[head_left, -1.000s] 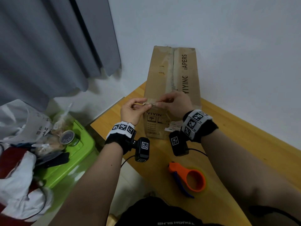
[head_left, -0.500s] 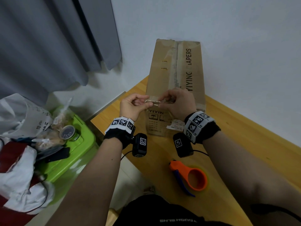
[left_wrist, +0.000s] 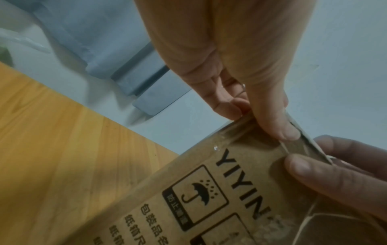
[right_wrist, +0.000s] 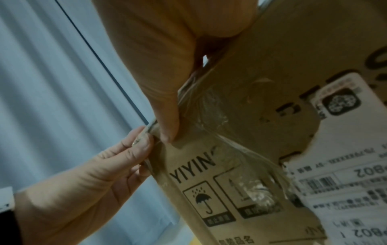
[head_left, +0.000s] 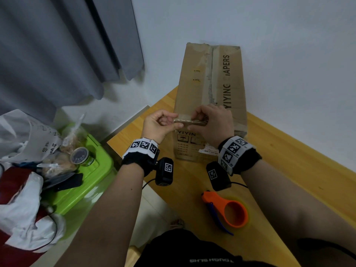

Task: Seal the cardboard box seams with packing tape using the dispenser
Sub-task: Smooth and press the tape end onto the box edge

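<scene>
Both hands, left hand (head_left: 157, 125) and right hand (head_left: 212, 123), pinch clear tape (head_left: 185, 120) at the worn, printed cardboard box's (head_left: 212, 81) near edge.

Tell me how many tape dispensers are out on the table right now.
1. The orange tape dispenser lies on the wooden table, near its front edge, in front of the cardboard box; neither hand touches it.
</scene>
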